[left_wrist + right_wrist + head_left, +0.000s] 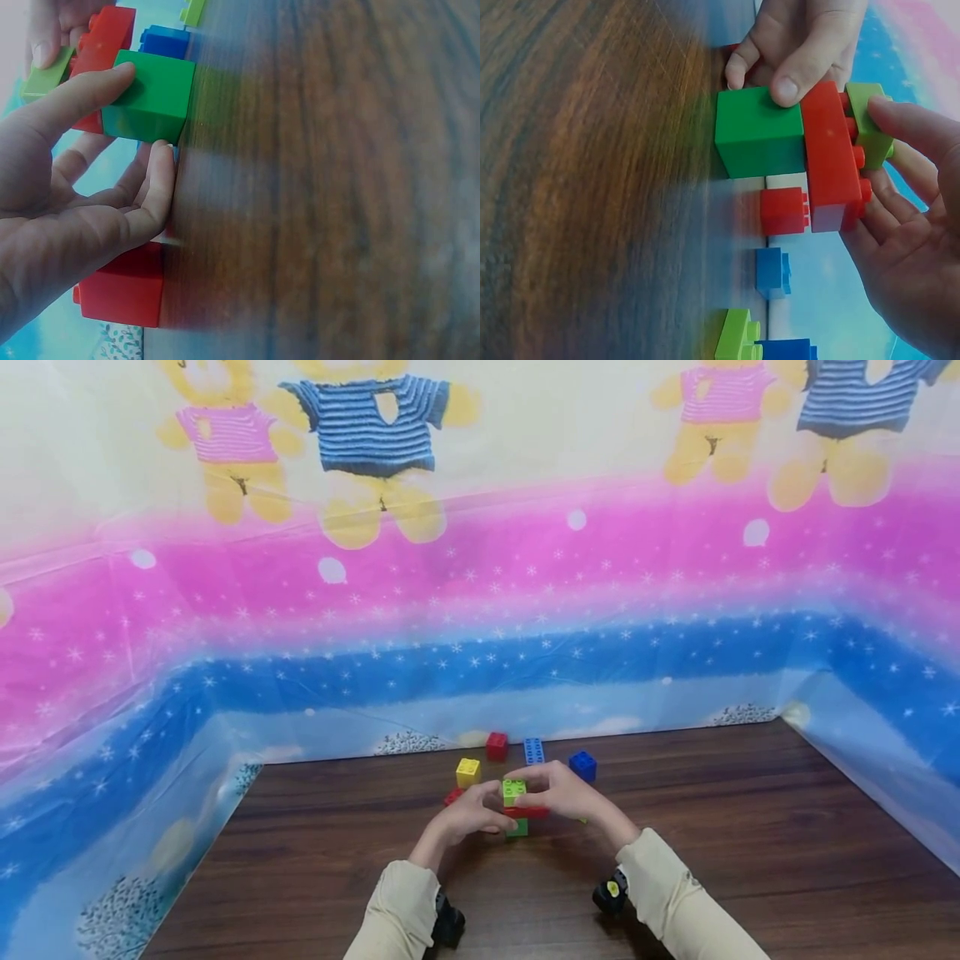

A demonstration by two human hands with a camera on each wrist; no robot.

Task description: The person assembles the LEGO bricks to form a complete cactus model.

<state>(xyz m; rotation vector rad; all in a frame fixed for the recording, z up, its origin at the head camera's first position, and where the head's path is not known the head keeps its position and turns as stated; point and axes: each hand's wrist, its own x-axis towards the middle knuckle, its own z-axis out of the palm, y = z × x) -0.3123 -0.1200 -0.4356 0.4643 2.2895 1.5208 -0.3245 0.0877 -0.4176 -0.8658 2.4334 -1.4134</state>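
Probably light, stiff: left hand (pixel 467 812) pinches green block (pixel 757 139), right hand (pixel 564 792) lime block (pixel 513 791), red block (pixel 829 150) between; grip sides.

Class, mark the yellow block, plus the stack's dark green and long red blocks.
Yellow block (pixel 468 776): head view, front side.
Dark green block (pixel 759 121): right wrist view, plain side face.
Long red block (pixel 829 144): right wrist view, long side face.

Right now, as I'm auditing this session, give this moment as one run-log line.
left hand: holds green block | right hand: pinches lime block | long red block: between green and lime | lime seating: unclear
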